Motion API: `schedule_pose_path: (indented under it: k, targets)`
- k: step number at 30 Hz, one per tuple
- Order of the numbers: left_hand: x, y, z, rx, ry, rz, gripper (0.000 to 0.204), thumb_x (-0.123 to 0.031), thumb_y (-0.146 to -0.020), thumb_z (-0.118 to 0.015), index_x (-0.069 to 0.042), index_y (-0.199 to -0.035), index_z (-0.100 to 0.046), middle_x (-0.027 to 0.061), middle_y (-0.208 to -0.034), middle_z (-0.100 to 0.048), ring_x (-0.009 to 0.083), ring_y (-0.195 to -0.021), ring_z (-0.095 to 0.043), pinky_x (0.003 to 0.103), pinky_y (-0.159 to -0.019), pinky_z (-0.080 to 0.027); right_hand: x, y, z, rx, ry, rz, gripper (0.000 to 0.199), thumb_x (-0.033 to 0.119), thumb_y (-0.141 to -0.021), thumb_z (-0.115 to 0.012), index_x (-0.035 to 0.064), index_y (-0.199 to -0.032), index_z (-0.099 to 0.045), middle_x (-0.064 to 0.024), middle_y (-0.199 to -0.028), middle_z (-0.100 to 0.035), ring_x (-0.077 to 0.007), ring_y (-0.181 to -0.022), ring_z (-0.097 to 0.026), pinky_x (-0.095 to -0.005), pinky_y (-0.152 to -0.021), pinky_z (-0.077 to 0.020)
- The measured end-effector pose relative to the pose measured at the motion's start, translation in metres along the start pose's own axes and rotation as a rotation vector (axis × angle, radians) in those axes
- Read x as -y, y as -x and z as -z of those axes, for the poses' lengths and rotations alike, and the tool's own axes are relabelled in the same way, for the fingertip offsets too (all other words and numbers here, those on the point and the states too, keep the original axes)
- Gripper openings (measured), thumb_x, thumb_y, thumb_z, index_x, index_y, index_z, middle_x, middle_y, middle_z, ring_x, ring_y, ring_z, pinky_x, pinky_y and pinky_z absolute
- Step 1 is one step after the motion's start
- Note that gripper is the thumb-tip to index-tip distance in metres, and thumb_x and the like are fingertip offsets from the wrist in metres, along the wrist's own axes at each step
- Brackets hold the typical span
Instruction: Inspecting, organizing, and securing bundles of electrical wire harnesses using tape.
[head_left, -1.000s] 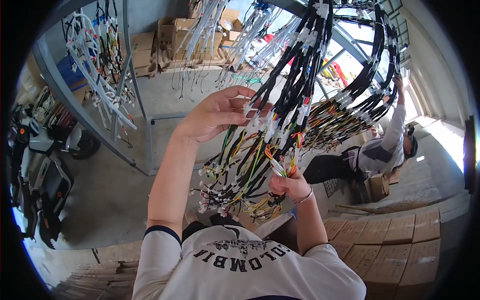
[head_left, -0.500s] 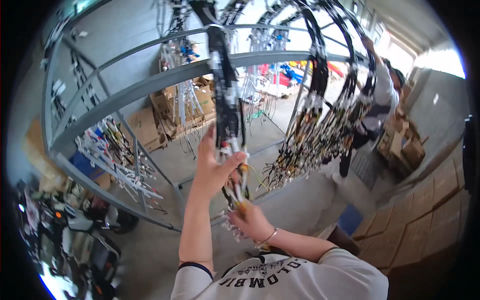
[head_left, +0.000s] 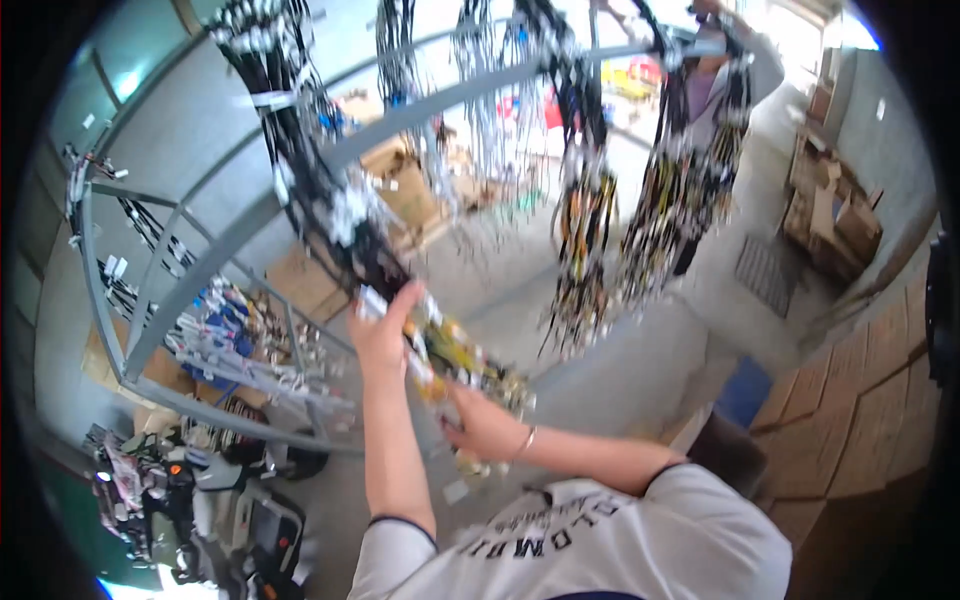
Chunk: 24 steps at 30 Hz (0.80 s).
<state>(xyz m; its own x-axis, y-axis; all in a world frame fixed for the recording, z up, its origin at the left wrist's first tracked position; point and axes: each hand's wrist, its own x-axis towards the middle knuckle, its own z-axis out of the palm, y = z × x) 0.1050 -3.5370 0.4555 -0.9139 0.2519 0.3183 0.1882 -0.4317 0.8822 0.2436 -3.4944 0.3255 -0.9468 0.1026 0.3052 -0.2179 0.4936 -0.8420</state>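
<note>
A thick black wiring harness (head_left: pixel 312 205) with white connectors hangs over the grey rack rail and slants down toward me. My left hand (head_left: pixel 382 338) is closed around it below the rail, thumb across the front. Lower down, my right hand (head_left: pixel 488 425) is wrapped about part of the loose ends, where yellow, orange and white pieces show. The ends are blurred, and the right fingertips are partly hidden. More of the harness ends spread out beside my right hand.
Several other harnesses (head_left: pixel 585 215) hang from the grey metal rack (head_left: pixel 235 235). Another person (head_left: pixel 755 65) stands at the far right of the rack. Cardboard boxes (head_left: pixel 840 400) are stacked at my right; an open carton (head_left: pixel 835 210) lies beyond. Scooters (head_left: pixel 215 490) stand at lower left.
The held harness has swung from near upright to a slant, its top now farther left. My left hand has moved left with it; my right hand stays at the lower ends. The view has turned.
</note>
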Motion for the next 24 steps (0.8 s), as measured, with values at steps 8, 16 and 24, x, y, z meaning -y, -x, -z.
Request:
schedule_pose_path:
  k: [8,16,24]
  targets:
    - [-0.002,0.049,-0.018,-0.405,-0.574,-0.823,0.048,-0.007,-0.088,-0.061,0.004,-0.128,-0.037,0.0179,-0.134,-0.043,0.0238,-0.118,-0.047,0.039,-0.101,-0.037,-0.068,0.064,0.112,-0.127,0.055,0.024,0.028,0.002,-0.079,-0.061,0.0042,-0.106,-0.060,-0.0171,-0.102,-0.063,-0.0336,-0.089,-0.063,-0.0393,-0.075,-0.0519]
    - [0.098,0.104,-0.118,0.086,-0.744,-0.441,0.024,-0.004,-0.094,-0.052,0.005,-0.116,-0.056,0.0149,-0.114,-0.061,0.0227,-0.107,-0.059,0.032,-0.096,-0.043,-0.212,0.088,0.260,-0.302,-0.171,-0.204,0.008,-0.003,-0.079,-0.057,0.0012,-0.085,-0.062,-0.0072,-0.074,-0.062,-0.0118,-0.071,-0.058,-0.0277,-0.064,-0.0476]
    - [0.142,0.056,-0.174,-0.005,-0.441,-0.338,0.028,0.002,-0.093,-0.048,0.003,-0.120,-0.056,0.0112,-0.119,-0.061,0.0188,-0.112,-0.059,0.031,-0.100,-0.043,-0.169,0.042,0.301,-0.524,-0.391,-0.009,0.013,-0.011,-0.086,-0.047,-0.0002,-0.085,-0.054,-0.0011,-0.078,-0.058,-0.0062,-0.069,-0.054,-0.0190,-0.064,-0.0439]
